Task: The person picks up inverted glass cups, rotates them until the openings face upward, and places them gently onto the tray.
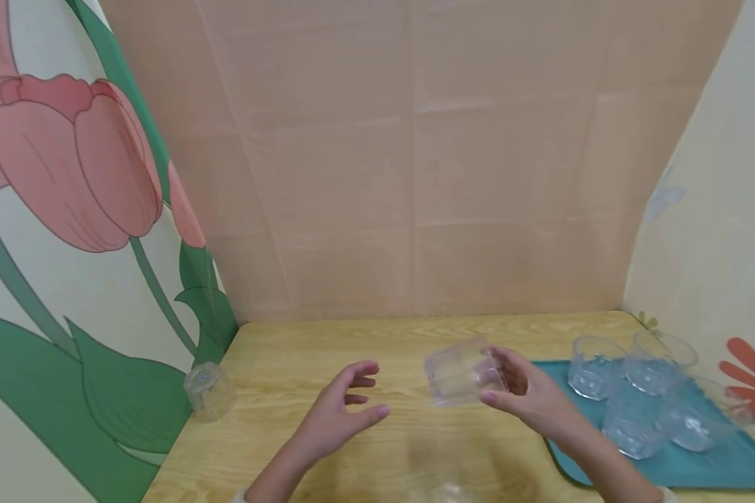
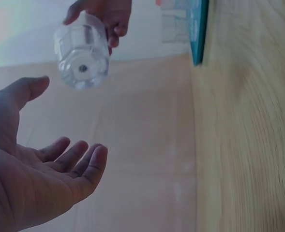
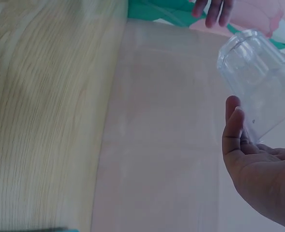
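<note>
My right hand point(image 1: 535, 395) grips a clear plastic cup point(image 1: 456, 374) near its rim, above the middle of the table. The cup lies tilted on its side in the air, its base toward my left hand. In the left wrist view the round base of the cup point(image 2: 84, 67) faces the camera. Fingers spread and apart from the cup, my left hand point(image 1: 336, 416) holds nothing. In the right wrist view my right hand point(image 3: 258, 159) has its fingers against the side of the cup point(image 3: 263, 77).
A teal tray point(image 1: 569, 464) on the right bears several clear cups point(image 1: 594, 370). Another clear cup point(image 1: 209, 392) stands upside down at the table's left edge. Behind the wooden table point(image 1: 352, 335) hangs a creased beige sheet point(image 1: 409, 175), with painted walls on both sides.
</note>
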The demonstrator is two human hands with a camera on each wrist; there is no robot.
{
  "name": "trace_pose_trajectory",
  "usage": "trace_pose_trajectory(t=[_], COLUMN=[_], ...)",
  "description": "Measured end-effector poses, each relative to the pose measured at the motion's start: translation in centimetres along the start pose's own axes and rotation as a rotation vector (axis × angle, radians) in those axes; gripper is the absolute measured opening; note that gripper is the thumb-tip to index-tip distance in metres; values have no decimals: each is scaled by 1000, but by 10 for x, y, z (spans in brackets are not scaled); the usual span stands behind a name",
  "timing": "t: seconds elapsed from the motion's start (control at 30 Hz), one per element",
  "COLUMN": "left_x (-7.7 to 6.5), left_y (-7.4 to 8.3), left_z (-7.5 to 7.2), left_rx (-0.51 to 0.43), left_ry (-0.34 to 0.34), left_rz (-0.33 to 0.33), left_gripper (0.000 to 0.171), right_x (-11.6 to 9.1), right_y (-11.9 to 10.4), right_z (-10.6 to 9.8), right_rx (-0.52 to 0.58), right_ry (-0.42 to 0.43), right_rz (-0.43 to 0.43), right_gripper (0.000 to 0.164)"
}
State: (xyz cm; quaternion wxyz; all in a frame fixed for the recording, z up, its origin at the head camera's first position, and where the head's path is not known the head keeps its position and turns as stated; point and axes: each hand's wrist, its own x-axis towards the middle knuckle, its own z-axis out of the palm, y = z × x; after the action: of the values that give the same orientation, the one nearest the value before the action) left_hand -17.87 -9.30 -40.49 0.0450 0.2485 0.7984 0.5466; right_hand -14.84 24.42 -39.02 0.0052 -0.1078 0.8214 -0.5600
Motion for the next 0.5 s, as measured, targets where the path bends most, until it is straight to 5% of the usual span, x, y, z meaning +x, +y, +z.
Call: trace_pose_trajectory(t=[0.5], left_x=[-10], left_y=[-12], left_z=[-25], left_rx=[114], left_ry=[109], left_rz=[-46], left_gripper=[61], right_x=[-1], right_y=[21], right_z=[-29], right_rx=[-270], right_ry=[62], right_rz=[104], right_gripper=[77])
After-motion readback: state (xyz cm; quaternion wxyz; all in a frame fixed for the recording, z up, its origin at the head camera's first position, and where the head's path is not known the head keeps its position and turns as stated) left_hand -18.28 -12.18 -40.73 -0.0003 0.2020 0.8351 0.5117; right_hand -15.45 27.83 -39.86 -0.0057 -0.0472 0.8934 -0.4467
